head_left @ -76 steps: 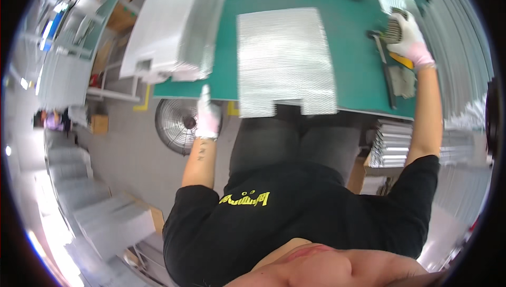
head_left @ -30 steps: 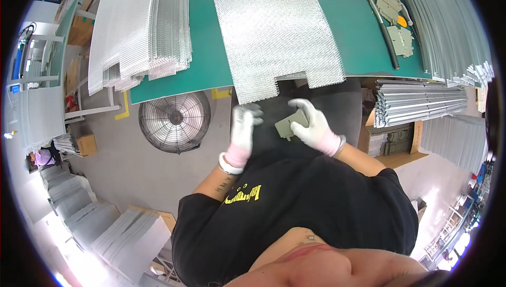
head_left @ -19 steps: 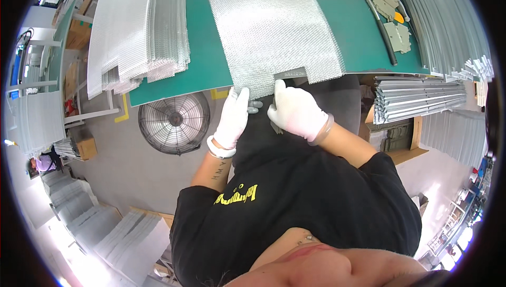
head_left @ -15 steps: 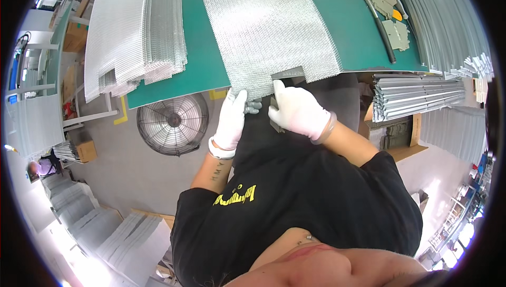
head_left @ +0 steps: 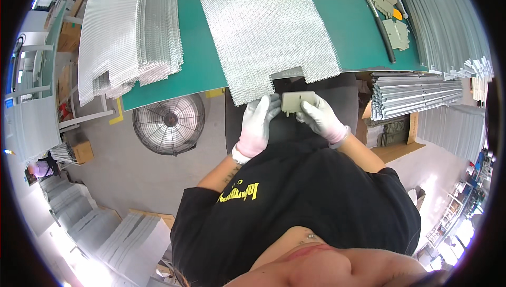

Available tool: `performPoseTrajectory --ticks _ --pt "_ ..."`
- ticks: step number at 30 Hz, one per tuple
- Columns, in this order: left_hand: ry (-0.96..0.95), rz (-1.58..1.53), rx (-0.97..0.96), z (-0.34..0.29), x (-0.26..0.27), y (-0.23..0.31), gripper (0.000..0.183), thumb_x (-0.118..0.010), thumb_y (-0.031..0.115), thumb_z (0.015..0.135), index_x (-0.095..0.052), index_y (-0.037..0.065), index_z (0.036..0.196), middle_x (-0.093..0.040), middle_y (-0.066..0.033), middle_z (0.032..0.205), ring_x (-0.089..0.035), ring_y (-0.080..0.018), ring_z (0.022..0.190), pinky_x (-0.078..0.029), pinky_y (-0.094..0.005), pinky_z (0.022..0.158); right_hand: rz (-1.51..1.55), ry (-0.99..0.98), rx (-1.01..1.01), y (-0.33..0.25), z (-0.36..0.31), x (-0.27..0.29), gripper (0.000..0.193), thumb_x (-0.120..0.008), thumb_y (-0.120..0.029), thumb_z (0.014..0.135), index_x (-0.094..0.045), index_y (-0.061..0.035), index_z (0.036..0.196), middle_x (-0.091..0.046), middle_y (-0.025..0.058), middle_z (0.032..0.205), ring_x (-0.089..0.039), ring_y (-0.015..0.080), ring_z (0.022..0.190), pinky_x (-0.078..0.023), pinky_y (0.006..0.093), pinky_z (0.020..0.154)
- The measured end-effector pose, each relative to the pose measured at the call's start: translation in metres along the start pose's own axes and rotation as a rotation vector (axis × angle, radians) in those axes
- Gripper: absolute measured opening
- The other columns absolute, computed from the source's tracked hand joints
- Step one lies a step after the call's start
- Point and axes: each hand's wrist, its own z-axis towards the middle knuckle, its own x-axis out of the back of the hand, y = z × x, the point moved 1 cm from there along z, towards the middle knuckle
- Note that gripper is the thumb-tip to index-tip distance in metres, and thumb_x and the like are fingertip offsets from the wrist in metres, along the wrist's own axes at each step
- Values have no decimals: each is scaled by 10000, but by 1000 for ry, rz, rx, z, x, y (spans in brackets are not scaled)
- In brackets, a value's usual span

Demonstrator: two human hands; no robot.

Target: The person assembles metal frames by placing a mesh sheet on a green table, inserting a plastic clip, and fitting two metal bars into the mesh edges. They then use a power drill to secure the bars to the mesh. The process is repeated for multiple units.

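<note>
In my gloved right hand (head_left: 320, 118) I grip a small grey-green rectangular plate (head_left: 296, 102) with little tabs, thumb across its face, just below the green table's front edge. My gloved left hand (head_left: 256, 126) is beside the plate's left side, thumb raised and grey-tipped fingers stretched toward it; whether they touch it I cannot tell. Right above the hands lies a silvery mesh sheet (head_left: 269, 28), its notched near end overhanging the edge. A dark strip (head_left: 289, 74) shows in the notch.
A stack of similar mesh sheets (head_left: 113, 28) lies at left on the green table (head_left: 203, 68). To the right are a hammer (head_left: 379, 23), more grey-green plates (head_left: 396, 35) and stacked metal strips (head_left: 443, 18). Below stand a floor fan (head_left: 169, 120) and an open carton (head_left: 392, 134).
My left hand has left the mesh sheet's near corner and moved right. My right hand has drawn back from the notch, and the plate has turned, showing its broad face.
</note>
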Motion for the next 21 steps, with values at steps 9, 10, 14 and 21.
performPoseTrajectory --ticks 9,10,14,21 --pt "79 52 -142 14 -9 4 297 -591 193 992 -655 -70 1115 -691 -120 1047 -668 -174 910 -541 -339 844 -263 183 157 -16 21 -17 209 -646 -201 961 -588 -3 998 -595 -3 772 -504 43 622 -428 221 566" --pt "91 65 -145 15 -8 2 286 -598 181 988 -657 -68 1117 -692 -117 1051 -666 -168 911 -542 -336 842 -288 196 146 -20 20 -19 211 -648 -202 958 -588 -1 980 -589 -7 755 -498 41 614 -425 224 558" --pt "105 155 -160 16 -2 0 261 -619 152 974 -659 -60 1121 -693 -105 1064 -661 -149 906 -546 -322 823 -321 140 129 -19 22 -12 240 -662 -221 949 -612 13 963 -598 -10 752 -505 38 629 -428 229 558" --pt "85 30 -113 14 0 -1 283 -609 172 985 -660 -71 1121 -692 -121 1069 -666 -155 915 -544 -332 824 -513 119 93 -28 21 -9 273 -678 -253 932 -671 19 948 -602 -23 730 -501 33 636 -426 234 569"
